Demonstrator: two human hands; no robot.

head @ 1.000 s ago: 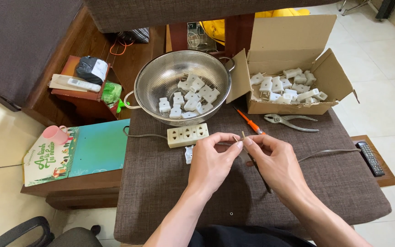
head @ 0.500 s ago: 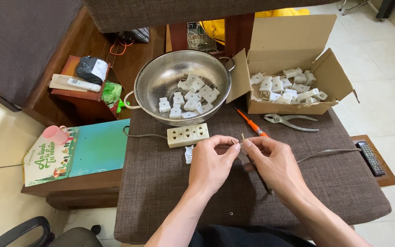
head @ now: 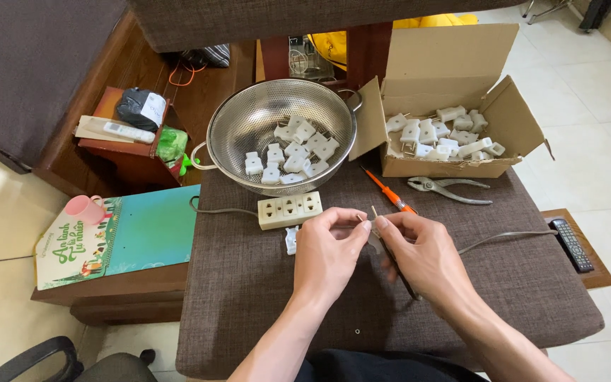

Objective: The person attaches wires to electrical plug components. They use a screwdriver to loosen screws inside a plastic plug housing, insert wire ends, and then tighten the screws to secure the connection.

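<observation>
Hands meet over the brown cushioned tabletop point(head: 249, 297): the left hand point(head: 327, 251) and right hand point(head: 422, 251) both pinch a small metal-pronged plug piece point(head: 370, 216) between fingertips, raised close for fine work. Just beyond lie a cream power strip point(head: 289, 210), an orange screwdriver point(head: 389, 192) and pliers point(head: 447, 187), within easy reach. Farther off, a steel colander point(head: 235, 134) and an open cardboard box point(head: 447, 71) hold white plug parts, apparently sorted apart.

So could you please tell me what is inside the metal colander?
The metal colander holds a loose pile of white plastic plug parts, some with metal prongs showing. Whatever lies beneath the pile is covered, so I cannot tell.
</observation>
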